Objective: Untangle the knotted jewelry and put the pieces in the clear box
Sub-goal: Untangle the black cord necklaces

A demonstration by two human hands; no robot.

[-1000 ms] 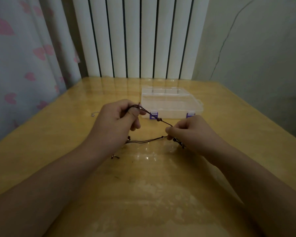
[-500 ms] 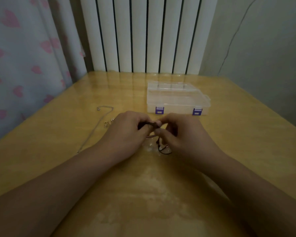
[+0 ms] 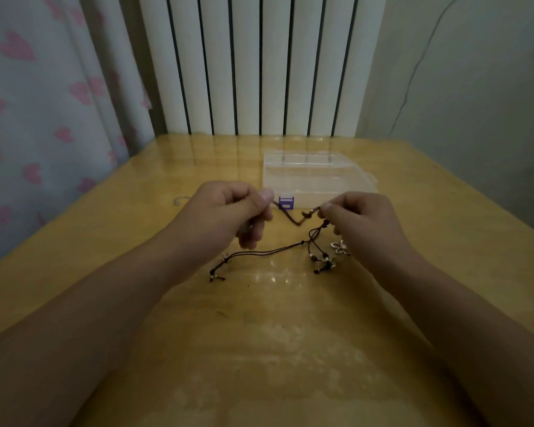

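Both forearms run off the bottom corners. The left hand (image 3: 228, 215) covers the cord (image 3: 272, 251) where it passes through the curled fingers, and the right hand (image 3: 364, 220) hides part of a small pale charm (image 3: 339, 247) whose shape is too small to make out. The silver chain (image 3: 179, 200) disappears behind the left wrist. The clear box (image 3: 318, 180) has its right clasp hidden behind the right hand. The beads (image 3: 322, 260) are too tiny to tell apart.
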